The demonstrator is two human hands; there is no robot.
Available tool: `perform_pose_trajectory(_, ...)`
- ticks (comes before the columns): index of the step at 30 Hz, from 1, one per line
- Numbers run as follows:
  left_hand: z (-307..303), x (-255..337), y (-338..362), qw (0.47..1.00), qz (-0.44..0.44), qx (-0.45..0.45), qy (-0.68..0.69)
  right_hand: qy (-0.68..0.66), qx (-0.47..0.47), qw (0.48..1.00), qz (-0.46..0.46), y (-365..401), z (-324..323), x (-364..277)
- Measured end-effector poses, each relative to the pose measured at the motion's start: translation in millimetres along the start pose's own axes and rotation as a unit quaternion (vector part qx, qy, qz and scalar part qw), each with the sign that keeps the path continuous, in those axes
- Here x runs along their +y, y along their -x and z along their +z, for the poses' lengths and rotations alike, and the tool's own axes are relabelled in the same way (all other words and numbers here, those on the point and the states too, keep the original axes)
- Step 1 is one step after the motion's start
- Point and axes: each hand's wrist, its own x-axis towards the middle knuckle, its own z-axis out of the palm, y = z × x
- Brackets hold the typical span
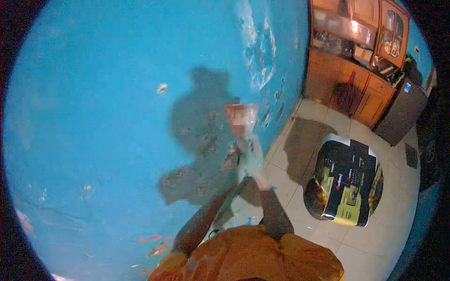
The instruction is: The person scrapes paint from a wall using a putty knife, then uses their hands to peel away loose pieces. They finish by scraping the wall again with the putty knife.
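Observation:
A scraper with a broad, reddish-brown flared blade (241, 118) is held up against the blue wall (108, 140). My right hand (253, 157), whitish as if gloved, is closed round its lower part; motion smears the fingers. From the lower left my left forearm (206, 220) reaches to the same spot. My left hand overlaps the right one there, and its fingers cannot be made out. Just right of the blade, a strip of wall (257, 44) has lost its paint and shows pale patches. Dark shadows of my head and arms fall on the wall.
On the tiled floor (344, 236) to the right stands a black and yellow printed box (348, 182). Beyond it are wooden cabinets (328, 77), a dark small fridge (402, 112) and a hanging purple umbrella (349, 96). Chips and pits mark the wall's lower part.

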Motion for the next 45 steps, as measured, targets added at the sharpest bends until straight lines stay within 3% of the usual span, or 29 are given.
perform_pose_trajectory(2,22,-13,-36,0.983,0.004,-0.086,0.160,-0.355,-0.003,0.921,0.158,-38,-44,-1)
perform_pose_trajectory(3,33,-18,-57,0.963,0.012,-0.132,0.236,-0.052,0.002,0.998,0.040,-59,-60,-21)
perform_pose_trajectory(4,39,-30,-83,0.963,0.008,-0.128,0.235,-0.055,0.003,0.997,0.045,-82,-69,-15)
perform_pose_trajectory(5,36,-50,-114,1.000,-0.008,0.012,-0.019,-0.122,0.012,0.990,0.065,-104,-72,-4)
perform_pose_trajectory(6,29,-68,-138,0.950,-0.027,0.148,-0.273,-0.188,0.023,0.978,0.086,-120,-75,6)
perform_pose_trajectory(7,17,-77,-158,0.948,-0.033,0.151,-0.277,-0.192,0.024,0.977,0.092,-135,-76,14)
perform_pose_trajectory(9,-14,-86,-197,0.839,0.107,0.166,-0.508,-0.237,0.016,0.954,0.181,-169,-75,26)
perform_pose_trajectory(12,-40,-80,-225,0.552,0.287,0.165,-0.766,-0.245,-0.014,0.938,0.246,-211,-68,38)
perform_pose_trajectory(13,-40,-81,-222,0.554,0.279,0.166,-0.766,-0.245,-0.015,0.936,0.254,-211,-65,45)
perform_pose_trajectory(14,-7,-48,-214,0.762,0.138,0.234,-0.588,-0.256,-0.023,0.937,0.235,-210,-62,50)
perform_pose_trajectory(15,12,-24,-225,0.894,-0.003,0.278,-0.352,-0.266,-0.033,0.942,0.201,-224,-62,51)
perform_pose_trajectory(18,3,-46,-267,0.886,0.070,0.333,-0.315,-0.250,0.006,0.936,0.247,-251,-64,94)
perform_pose_trajectory(22,-19,-38,-325,0.840,0.012,0.347,-0.416,-0.244,-0.077,0.937,0.240,-316,-71,119)
perform_pose_trajectory(24,-4,20,-361,0.901,0.136,0.275,-0.308,-0.167,-0.036,0.973,0.155,-373,-64,99)
perform_pose_trajectory(25,4,10,-358,0.898,0.123,0.292,-0.304,-0.166,-0.047,0.969,0.175,-368,-70,90)
perform_pose_trajectory(28,24,-11,-367,0.868,0.172,0.321,-0.337,-0.335,0.000,0.894,0.297,-352,-83,99)
perform_pose_trajectory(30,34,-22,-386,0.861,0.173,0.371,-0.301,-0.325,-0.023,0.941,0.094,-334,-98,174)
perform_pose_trajectory(31,39,-28,-391,0.857,0.171,0.397,-0.282,-0.328,-0.031,0.939,0.097,-352,-106,174)
perform_pose_trajectory(33,50,-43,-389,0.845,0.143,0.455,-0.242,-0.019,-0.216,0.975,0.049,-378,-125,159)
perform_pose_trajectory(34,53,-30,-397,0.841,0.139,0.464,-0.241,-0.021,-0.224,0.973,0.056,-399,-125,135)
perform_pose_trajectory(36,54,8,-413,0.901,-0.023,0.377,-0.213,-0.035,-0.263,0.941,0.210,-432,-122,87)
perform_pose_trajectory(37,48,-19,-400,0.880,-0.013,0.385,-0.276,0.236,-0.123,0.964,0.012,-402,-131,186)
perform_pose_trajectory(38,50,-20,-406,0.879,-0.002,0.386,-0.280,0.231,-0.122,0.965,0.002,-385,-135,199)
perform_pose_trajectory(39,57,-25,-409,0.872,0.033,0.413,-0.262,0.018,-0.154,0.975,0.159,-359,-142,205)
perform_pose_trajectory(40,63,-29,-418,0.863,0.071,0.439,-0.241,-0.193,-0.178,0.916,0.304,-355,-144,206)
perform_pose_trajectory(41,66,-32,-428,0.851,0.112,0.462,-0.222,-0.196,-0.184,0.917,0.296,-377,-141,198)
perform_pose_trajectory(42,72,-37,-429,0.838,0.142,0.487,-0.202,0.021,-0.199,0.974,0.107,-399,-141,172)
perform_pose_trajectory(43,78,-42,-422,0.822,0.162,0.515,-0.179,0.237,-0.201,0.947,-0.083,-411,-144,145)
perform_pose_trajectory(45,74,-15,-447,0.838,0.128,0.492,-0.198,0.239,-0.261,0.935,-0.025,-454,-148,78)
